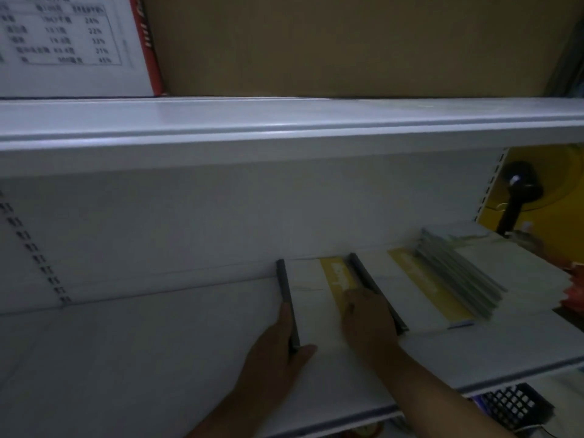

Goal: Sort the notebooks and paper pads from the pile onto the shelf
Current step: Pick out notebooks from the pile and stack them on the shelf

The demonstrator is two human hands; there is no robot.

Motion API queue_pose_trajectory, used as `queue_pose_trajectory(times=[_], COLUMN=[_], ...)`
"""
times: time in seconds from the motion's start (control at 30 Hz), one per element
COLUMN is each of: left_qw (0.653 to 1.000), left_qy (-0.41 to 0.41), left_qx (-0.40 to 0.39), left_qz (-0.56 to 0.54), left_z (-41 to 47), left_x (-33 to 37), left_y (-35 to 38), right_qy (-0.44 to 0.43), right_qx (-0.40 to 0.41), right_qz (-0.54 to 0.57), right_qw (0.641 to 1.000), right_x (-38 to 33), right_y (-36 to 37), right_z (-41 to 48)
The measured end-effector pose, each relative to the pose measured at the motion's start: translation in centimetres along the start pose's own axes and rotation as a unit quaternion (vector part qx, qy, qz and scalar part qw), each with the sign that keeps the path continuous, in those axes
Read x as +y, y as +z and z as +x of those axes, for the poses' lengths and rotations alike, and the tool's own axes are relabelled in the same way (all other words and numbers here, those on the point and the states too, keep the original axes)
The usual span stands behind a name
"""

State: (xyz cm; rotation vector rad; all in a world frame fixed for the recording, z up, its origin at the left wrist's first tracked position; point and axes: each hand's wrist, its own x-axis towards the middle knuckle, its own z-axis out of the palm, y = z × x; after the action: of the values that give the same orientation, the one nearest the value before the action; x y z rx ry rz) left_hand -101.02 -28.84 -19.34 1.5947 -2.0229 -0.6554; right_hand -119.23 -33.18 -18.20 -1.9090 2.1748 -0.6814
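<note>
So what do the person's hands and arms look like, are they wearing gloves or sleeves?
No gloves: the left hand and right hand are both bare. No sleeve shows on either forearm as far as the frame reaches. I can make out no ring, watch or bracelet, though the picture is dim and blurred.

White shelf [132,343]: two notebooks [316,298], perhaps pad stack [458,273].

A cardboard box [347,42] sits above — a black basket [515,406] lower right.
</note>
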Motion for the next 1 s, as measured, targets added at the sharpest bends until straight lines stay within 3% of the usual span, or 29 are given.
queue_pose_trajectory(times=[0.1, 0.27, 0.43, 0.5, 0.63, 0.77, 1.0], left_qw=[1.000, 1.000, 0.996, 0.994, 0.975, 0.934, 0.895], left_qy=[0.007, -0.002, -0.005, 0.009, -0.006, -0.118, -0.275], left_qx=[0.008, -0.004, -0.075, -0.109, -0.048, 0.039, 0.110], left_qz=[-0.002, 0.018, -0.055, 0.015, 0.219, 0.334, 0.333], left_z=[0.0, -0.5, -1.9, -4.3, -9.6, -18.3, -39.6], left_x=[0.3, 0.7, 1.9, 1.3, -4.9, -12.3, -20.2], left_y=[-0.2, -0.3, -3.1, -5.9, -16.1, -29.3, -41.5], right_qy=[-0.027, -0.047, -0.009, -0.033, -0.150, -0.310, -0.496], right_qx=[0.010, -0.057, -0.092, -0.078, -0.105, -0.162, -0.221], right_qz=[-0.043, -0.130, -0.203, -0.267, -0.259, -0.204, -0.154], right_qw=[0.999, 0.989, 0.975, 0.960, 0.948, 0.914, 0.825], right_x=[0.1, 0.0, -2.8, -5.5, -15.2, -27.7, -45.9], right_y=[0.5, 0.4, -2.2, -3.6, -3.0, 0.3, 5.4], right_z=[0.2, -0.3, -1.8, -3.2, -8.2, -15.9, -29.5])
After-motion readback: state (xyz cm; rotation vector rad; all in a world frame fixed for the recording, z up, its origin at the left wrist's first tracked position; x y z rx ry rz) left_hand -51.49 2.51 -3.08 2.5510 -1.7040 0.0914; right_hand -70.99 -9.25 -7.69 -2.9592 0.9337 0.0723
